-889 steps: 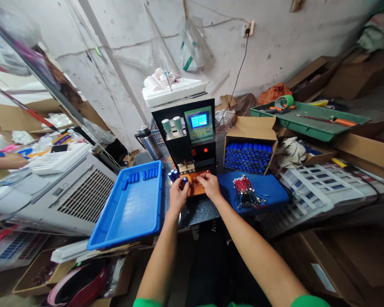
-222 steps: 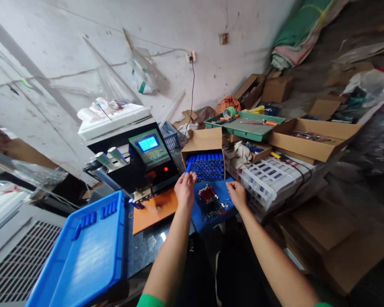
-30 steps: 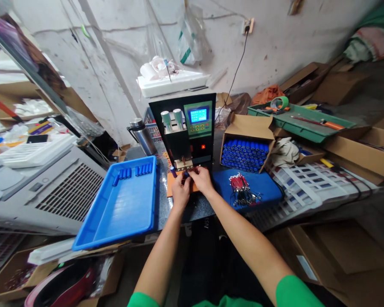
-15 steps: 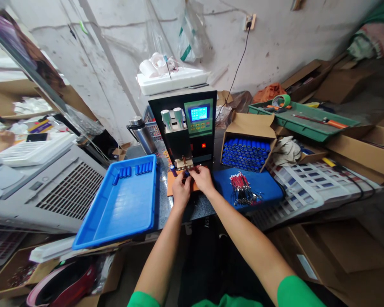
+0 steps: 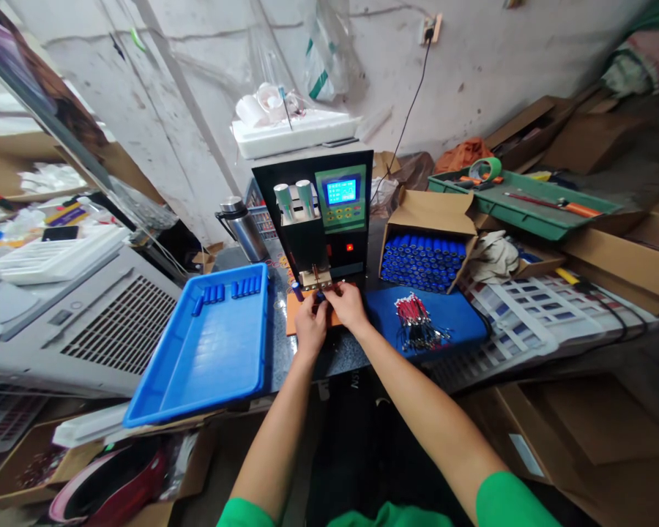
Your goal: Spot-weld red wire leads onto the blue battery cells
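My left hand (image 5: 310, 323) and my right hand (image 5: 350, 307) meet under the electrode pins of a black spot-welding machine (image 5: 318, 219) with a lit blue screen. Both are closed in a pinch on a small blue battery cell (image 5: 319, 296) held at the pins, above an orange pad (image 5: 293, 322). Another blue cell (image 5: 296, 291) stands just left of the pins. A bundle of red-and-black wire leads (image 5: 417, 326) lies on a blue mat (image 5: 461, 322) to the right of my right hand.
A blue plastic tray (image 5: 209, 373) at the left holds several blue cells along its far edge. A cardboard box (image 5: 425, 252) full of blue cells stands right of the machine. A steel flask (image 5: 241, 227), a green tool tray (image 5: 527, 212) and cardboard boxes surround the bench.
Since 7.4 s ago my left hand carried a blue cell from the cardboard box to the welder pins. Over the last second both hands have stayed pinched at the pins.
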`<state>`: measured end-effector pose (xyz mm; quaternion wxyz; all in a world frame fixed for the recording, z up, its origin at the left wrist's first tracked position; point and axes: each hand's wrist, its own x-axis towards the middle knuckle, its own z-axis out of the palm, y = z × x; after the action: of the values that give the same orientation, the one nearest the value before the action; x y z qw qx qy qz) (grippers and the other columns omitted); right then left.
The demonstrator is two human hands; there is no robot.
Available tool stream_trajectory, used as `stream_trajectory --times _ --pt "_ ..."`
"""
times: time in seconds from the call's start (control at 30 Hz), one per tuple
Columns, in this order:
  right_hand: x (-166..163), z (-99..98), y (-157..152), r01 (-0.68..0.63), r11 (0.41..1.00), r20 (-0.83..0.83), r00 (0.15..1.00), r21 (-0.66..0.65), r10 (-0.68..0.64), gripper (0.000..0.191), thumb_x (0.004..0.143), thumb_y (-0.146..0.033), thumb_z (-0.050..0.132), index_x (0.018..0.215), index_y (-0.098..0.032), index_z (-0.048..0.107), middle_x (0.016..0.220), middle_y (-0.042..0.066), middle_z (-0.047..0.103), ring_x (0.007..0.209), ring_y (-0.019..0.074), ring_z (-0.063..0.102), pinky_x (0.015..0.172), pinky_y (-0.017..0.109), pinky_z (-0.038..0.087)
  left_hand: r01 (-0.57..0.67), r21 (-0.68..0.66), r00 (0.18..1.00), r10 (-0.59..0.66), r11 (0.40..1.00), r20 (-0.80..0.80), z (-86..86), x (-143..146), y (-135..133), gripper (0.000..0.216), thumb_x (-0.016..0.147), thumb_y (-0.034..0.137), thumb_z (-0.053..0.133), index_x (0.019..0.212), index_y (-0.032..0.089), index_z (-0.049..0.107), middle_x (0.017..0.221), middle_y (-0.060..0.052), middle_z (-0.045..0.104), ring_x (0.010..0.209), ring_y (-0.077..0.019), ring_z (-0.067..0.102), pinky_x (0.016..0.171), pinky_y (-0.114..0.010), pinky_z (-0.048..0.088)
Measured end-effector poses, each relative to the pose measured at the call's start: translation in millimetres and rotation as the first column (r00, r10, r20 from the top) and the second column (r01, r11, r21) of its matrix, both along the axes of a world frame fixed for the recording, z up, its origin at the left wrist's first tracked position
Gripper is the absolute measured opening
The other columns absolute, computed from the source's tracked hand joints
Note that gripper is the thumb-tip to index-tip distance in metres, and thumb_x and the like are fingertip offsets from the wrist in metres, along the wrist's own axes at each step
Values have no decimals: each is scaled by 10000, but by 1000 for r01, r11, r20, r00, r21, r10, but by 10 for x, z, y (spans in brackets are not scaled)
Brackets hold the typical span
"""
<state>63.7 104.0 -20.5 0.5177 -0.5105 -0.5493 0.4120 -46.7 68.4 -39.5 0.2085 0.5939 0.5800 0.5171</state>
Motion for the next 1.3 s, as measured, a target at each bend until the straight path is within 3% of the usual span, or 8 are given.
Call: stream_trajectory --times 0.47,0.7,0.83,1.07,1.17,1.3 --pt "89 -83 -10 -84 995 -120 989 49 89 145 764 -347 639 779 -204 660 732 25 700 706 191 643 657 281 494 12 -8 999 -11 1000 35 -1 8 13 332 884 319 580 1176 187 666 974 -62 730 812 -191 662 757 -294 502" --pt "155 -98 -29 -111 991 -69 991 70 116 180 733 -333 646 622 -193 621 609 8 649 629 173 600 610 272 466 25 2 997 -25 1000 78 30 -4 19 303 865 334 588 1114 186 674 953 -47 721 802 -176 657 771 -288 508" --pt "182 -114 -19 -156 987 -144 977 36 160 274 731 -399 653 557 -201 577 497 -17 565 551 156 563 550 258 439 39 -1 996 -39 999 78 57 -22 29 292 840 353 619 1060 173 687 892 -44 712 796 -175 652 771 -290 516" --pt "208 -95 -20 -205 979 -242 950 3 199 312 684 -451 684 545 -200 562 446 -32 511 459 127 498 487 246 393 126 16 973 -126 992 192 98 -87 -5 389 807 334 665 1151 154 653 1082 -108 720 965 -216 689 895 -369 539" --pt "219 -65 -30 -216 976 -252 946 -11 206 289 674 -441 668 551 -202 563 445 -35 503 449 120 472 475 242 364 58 14 989 -59 998 136 81 -156 -132 354 844 342 627 1140 150 659 1103 -119 713 990 -222 682 910 -378 532" --pt "248 -31 -51 -228 973 -258 943 -39 211 302 678 -438 667 533 -198 555 458 -21 520 453 121 466 478 248 347 -44 52 991 50 998 -124 48 -263 -374 258 891 324 566 1059 174 692 1003 -95 717 879 -207 660 824 -356 525"
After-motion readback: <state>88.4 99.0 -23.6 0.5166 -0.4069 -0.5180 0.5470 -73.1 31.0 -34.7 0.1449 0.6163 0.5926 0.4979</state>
